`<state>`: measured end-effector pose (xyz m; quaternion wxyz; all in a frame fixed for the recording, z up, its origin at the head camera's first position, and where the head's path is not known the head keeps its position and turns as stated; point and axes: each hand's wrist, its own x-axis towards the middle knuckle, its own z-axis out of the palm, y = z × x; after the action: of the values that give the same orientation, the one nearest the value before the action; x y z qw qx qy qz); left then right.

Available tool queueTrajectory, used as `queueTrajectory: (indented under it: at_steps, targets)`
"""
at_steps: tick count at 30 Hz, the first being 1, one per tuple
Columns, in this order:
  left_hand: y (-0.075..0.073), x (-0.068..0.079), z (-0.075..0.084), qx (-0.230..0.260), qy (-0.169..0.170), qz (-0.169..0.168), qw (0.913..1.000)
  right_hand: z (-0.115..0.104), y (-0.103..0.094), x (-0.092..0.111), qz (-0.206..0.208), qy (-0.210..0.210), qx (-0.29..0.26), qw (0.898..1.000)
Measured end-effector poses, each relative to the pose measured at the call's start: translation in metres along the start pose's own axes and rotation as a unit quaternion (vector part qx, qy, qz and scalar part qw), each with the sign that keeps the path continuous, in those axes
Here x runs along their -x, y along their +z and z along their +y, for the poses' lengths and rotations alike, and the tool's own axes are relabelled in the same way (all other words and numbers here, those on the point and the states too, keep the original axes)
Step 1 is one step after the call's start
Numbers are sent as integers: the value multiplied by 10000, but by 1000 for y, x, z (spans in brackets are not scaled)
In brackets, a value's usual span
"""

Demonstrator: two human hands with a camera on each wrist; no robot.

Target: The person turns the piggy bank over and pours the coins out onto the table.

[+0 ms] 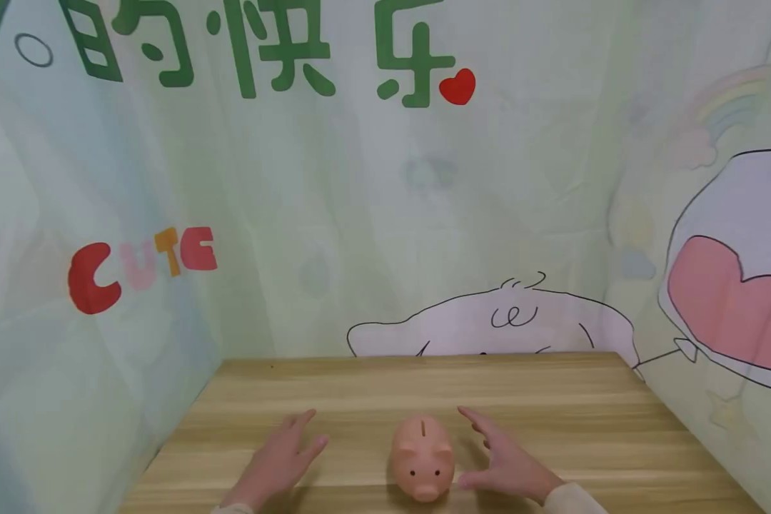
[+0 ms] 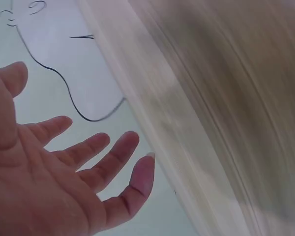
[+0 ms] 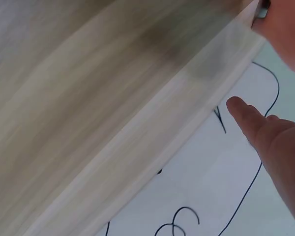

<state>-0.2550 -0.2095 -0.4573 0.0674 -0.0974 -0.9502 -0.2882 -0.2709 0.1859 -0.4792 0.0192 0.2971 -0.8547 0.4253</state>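
Note:
A pink piggy bank [image 1: 423,457] stands on the wooden table, its snout toward me and its coin slot on top. My right hand [image 1: 504,460] is just to the right of it, thumb close by its side and fingers stretched forward. Farther off on the left, my left hand [image 1: 276,460] hovers over the table with thumb and fingers spread. In the left wrist view the left hand [image 2: 64,172] shows a bare palm and loosely bent fingers. The right wrist view catches part of the right hand [image 3: 275,142], with an extended finger; nothing shows in its grasp.
The wooden table [image 1: 334,385] has light and dark grain and reaches back to a printed cloth backdrop [image 1: 360,214]. Cloth also hangs along the left and right sides. On it are green characters, a red heart [image 1: 457,87], coloured letters and a cartoon figure.

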Motion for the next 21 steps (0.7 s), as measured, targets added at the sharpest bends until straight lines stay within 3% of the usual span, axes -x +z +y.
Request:
queueTrajectory:
  at_steps: [3,10,21]
  targets:
    - [2,1,12,499,73,-30,9987,-5,10,-6,-194,-98,-241,9995]
    - [6,6,32,1606,93,-331,9864,-12,30,-16,-246,-500,-148,9983]
    - [12,12,39,1688,95,-613,9837,-21,40,-22,-470,-11,-228,9986]
